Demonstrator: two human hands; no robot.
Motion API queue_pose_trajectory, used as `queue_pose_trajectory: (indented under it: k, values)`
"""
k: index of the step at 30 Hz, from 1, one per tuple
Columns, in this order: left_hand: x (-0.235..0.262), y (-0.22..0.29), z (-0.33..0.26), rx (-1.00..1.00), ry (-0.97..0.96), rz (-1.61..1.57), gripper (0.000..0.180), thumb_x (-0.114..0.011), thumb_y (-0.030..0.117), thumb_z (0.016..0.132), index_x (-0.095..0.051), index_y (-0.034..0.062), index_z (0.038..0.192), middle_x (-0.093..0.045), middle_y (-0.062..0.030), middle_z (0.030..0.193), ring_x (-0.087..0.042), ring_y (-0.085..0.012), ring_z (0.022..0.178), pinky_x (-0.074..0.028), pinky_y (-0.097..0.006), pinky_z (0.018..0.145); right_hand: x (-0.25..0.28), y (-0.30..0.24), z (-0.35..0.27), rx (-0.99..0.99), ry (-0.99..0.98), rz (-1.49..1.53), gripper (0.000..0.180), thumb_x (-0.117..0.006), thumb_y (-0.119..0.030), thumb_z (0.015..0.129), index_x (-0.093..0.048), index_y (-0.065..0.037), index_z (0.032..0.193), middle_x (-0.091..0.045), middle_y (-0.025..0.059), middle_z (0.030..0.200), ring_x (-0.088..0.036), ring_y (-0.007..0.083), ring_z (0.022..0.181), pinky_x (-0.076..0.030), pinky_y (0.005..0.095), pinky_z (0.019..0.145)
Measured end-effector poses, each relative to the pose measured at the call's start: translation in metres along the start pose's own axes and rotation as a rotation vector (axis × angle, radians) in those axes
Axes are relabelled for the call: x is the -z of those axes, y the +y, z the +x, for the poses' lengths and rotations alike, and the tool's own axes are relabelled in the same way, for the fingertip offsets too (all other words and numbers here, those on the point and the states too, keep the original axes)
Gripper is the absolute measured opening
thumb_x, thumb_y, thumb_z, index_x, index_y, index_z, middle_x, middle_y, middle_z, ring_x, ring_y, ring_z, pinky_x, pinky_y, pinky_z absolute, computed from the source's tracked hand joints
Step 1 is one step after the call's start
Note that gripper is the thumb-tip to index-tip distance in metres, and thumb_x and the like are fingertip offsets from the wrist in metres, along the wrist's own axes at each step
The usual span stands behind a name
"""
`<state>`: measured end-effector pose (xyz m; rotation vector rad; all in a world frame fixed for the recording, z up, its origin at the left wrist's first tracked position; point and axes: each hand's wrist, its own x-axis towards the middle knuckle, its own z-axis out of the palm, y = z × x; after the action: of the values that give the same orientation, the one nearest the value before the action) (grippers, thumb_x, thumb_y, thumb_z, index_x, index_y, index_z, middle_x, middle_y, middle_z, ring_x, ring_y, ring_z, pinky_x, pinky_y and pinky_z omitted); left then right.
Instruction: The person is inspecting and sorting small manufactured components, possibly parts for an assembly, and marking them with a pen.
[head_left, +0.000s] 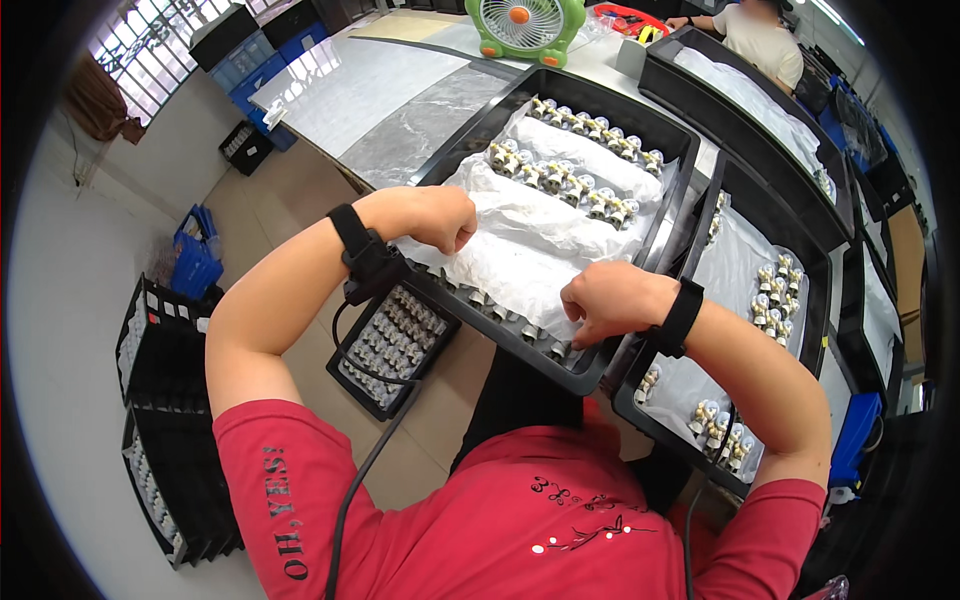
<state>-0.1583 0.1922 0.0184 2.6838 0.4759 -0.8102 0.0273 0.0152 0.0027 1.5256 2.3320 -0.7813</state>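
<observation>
A white tissue-like sheet (512, 282) lies across the near part of a black tray (574, 381) in front of me. My left hand (444, 220) is closed on the sheet's left side, fingers curled down. At the sheet's right side my right hand (618, 300) pinches its near corner, thumb and fingers together. Rows of small clear-domed pieces (575, 187) with gold parts and dark bases, like little bulbs, lie on the white layers farther back. Along the tray's near edge more such pieces (500, 313) stick out from under the sheet.
Right of this tray stands another black tray (640, 402) with paper and clustered bulb-like pieces. A filled tray (392, 345) sits lower down by my left arm. A green fan (525, 25) is on the far table (405, 115). Another person (755, 45) is at the back right.
</observation>
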Motion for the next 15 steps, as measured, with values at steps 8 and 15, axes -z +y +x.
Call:
queue_pose_trajectory:
  k: [8,15]
  values:
    - [-0.026,0.006,-0.003,-0.003,0.037,0.13,0.032,-0.068,0.01,0.065,-0.057,0.0036,0.094,-0.057,-0.0147,0.097,-0.056,-0.0321,0.094,-0.046,-0.038,0.079,-0.015,-0.009,0.005,-0.083,0.072,-0.128,0.027,-0.067,-0.027,0.069,-0.062,-0.002,0.079,-0.064,0.0165,0.075,-0.063,0.0337,0.076,-0.05,0.0411,0.069]
    - [-0.02,-0.002,-0.011,0.013,0.058,0.024,0.009,-0.06,0.008,0.067,-0.061,0.0024,0.074,-0.059,-0.015,0.081,-0.059,-0.0316,0.082,-0.046,-0.037,0.074,-0.013,-0.002,-0.008,0.105,0.171,0.109,0.011,-0.058,-0.011,0.071,-0.06,-0.001,0.076,-0.061,0.0167,0.078,-0.06,0.0342,0.077,-0.048,0.0408,0.07]
